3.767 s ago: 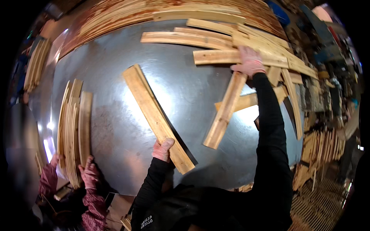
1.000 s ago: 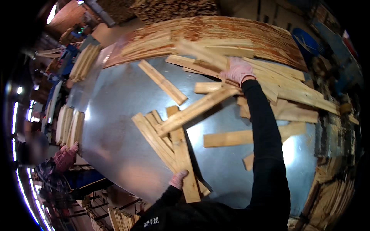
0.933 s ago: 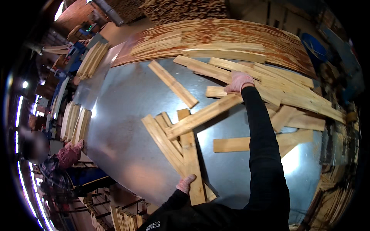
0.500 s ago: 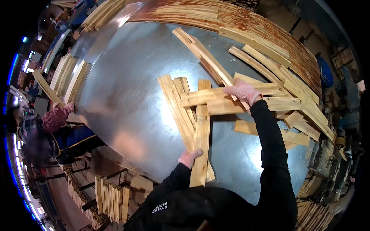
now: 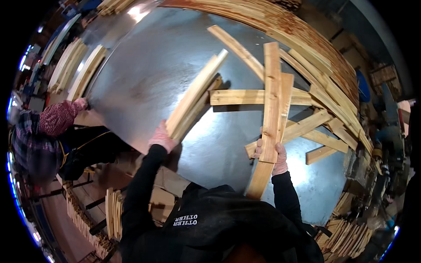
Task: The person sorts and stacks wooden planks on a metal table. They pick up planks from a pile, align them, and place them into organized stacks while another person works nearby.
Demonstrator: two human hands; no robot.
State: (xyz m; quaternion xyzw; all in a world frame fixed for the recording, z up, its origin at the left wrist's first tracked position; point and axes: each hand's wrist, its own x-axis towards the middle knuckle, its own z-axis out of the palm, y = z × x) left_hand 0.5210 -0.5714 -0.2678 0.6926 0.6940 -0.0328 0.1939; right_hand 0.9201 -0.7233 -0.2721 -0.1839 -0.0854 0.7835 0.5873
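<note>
My left hand [image 5: 162, 136], in a pale pink work glove, is closed round the near end of a few wooden boards [image 5: 195, 94]. These boards slant away to the right over the metal table [image 5: 144, 61]. My right hand [image 5: 280, 158], gloved alike, is wrapped round the near part of another wooden board [image 5: 271, 96], its fingers showing on both sides. A second board lies close beneath that one, partly hidden. Behind it a board [image 5: 237, 97] lies crosswise, and another board [image 5: 237, 50] slants toward the far left.
Loose boards [image 5: 337, 109] lie crossed in a heap on the right. Worn reddish-brown sheeting [image 5: 245, 13] runs along the far edge. At the left, a co-worker's gloved hand [image 5: 80, 104] is beside stacked boards [image 5: 87, 72]. More boards [image 5: 115, 212] stand below the table's near-left edge.
My left hand has moved left and away, swinging its boards aside. My right hand has left the crosswise boards, come nearer and taken hold of another board. The co-worker's tilted board is lowered.
</note>
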